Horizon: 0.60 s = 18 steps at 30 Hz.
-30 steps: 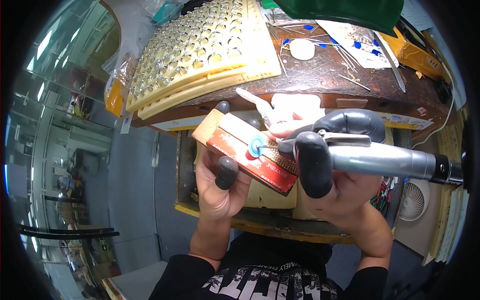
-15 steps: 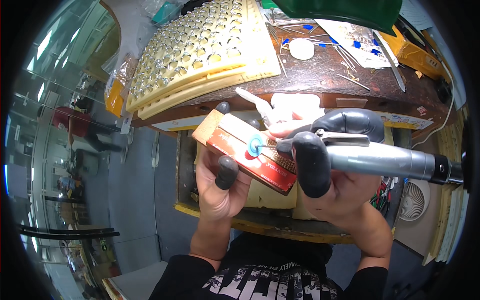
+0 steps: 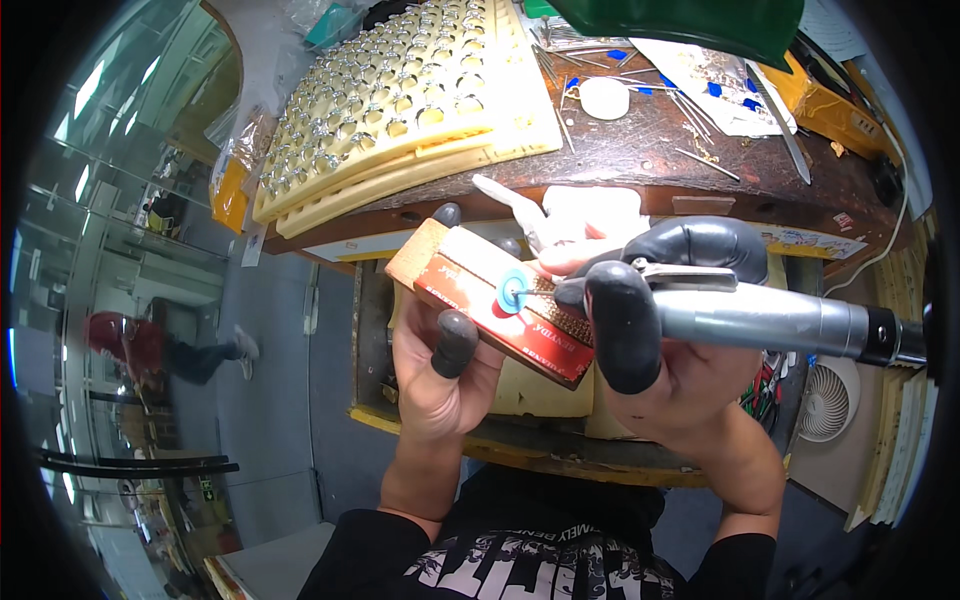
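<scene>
My left hand (image 3: 440, 385) is closed round a rectangular block (image 3: 480, 290) with red printed sides, a brown end and a rough gold-brown strip on top. A black finger cot covers its thumb, which lies along the block's near side. My right hand (image 3: 655, 330), with black cots on several fingers, grips a silver rotary handpiece (image 3: 770, 318) from the right. On the handpiece's thin shank sits a small blue disc (image 3: 513, 290), at the block's upper face; whether it touches, I cannot tell. A white pointed piece (image 3: 520, 212) at the bench edge is partly hidden behind my hands.
Cream trays of rings (image 3: 400, 100) stand on the dark wooden bench (image 3: 640, 160). Near them are a white round lid (image 3: 604, 98), metal burs, tweezers (image 3: 785, 125) and a green lamp hood (image 3: 690, 25). Below is an open drawer (image 3: 530, 455); a fan (image 3: 828, 400) stands right. Someone walks at left.
My hands, the block and the handpiece have barely moved. The person at far left has moved lower in the picture, across the floor.
</scene>
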{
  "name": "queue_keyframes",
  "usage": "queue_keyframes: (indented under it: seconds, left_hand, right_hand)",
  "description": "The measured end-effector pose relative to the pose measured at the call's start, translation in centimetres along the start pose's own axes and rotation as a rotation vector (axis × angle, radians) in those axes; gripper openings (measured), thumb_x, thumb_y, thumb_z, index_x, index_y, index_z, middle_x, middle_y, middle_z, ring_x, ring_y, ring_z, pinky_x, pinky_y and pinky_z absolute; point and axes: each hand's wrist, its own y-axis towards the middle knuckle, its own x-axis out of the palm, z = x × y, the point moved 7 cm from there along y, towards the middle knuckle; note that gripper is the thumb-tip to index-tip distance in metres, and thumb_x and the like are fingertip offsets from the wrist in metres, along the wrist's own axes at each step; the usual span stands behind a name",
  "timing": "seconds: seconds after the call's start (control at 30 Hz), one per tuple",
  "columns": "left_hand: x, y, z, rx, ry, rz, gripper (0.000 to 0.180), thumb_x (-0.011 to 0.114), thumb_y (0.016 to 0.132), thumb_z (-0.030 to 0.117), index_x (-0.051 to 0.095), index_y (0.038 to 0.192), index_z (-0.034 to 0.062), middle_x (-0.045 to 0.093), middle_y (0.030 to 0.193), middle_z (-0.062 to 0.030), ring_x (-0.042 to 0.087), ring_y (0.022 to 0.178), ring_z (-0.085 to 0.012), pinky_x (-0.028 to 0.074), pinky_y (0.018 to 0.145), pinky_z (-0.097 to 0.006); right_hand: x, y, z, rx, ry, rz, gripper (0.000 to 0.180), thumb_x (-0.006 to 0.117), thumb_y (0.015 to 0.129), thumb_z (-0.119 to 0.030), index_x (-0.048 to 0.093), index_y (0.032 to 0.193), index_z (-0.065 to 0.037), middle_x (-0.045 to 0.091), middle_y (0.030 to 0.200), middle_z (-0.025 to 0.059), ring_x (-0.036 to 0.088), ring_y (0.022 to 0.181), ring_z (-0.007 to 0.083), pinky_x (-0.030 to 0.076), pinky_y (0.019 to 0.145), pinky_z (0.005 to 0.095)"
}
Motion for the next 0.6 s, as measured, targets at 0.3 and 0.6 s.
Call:
queue_keyframes:
  seconds: [0.3,0.6]
  left_hand:
    - [-0.9,0.0,-0.3,0.015,-0.014,-0.045,0.077,0.059,0.093,0.029,0.014,0.148,-0.0026,0.042,0.139,-0.023,0.046,0.128,-0.0322,0.039,0.108,-0.046]
    - [-0.6,0.7,-0.2,0.029,-0.026,-0.09,0.068,0.061,0.092,0.028,0.028,0.14,-0.006,0.047,0.134,-0.0233,0.052,0.122,-0.035,0.045,0.103,-0.048]
  right_hand:
    - [-0.4,0.6,-1.1,-0.062,-0.133,-0.083,0.008,0.055,0.09,-0.001,0.058,0.091,0.007,0.064,0.079,0.0134,0.068,0.077,0.0226,0.056,0.072,0.035]
    - [-1.4,1.6,-0.1,0.065,-0.042,-0.095,0.022,0.048,0.095,-0.009,0.053,0.081,0.009,0.056,0.077,0.0125,0.065,0.064,0.0195,0.057,0.06,0.0313]
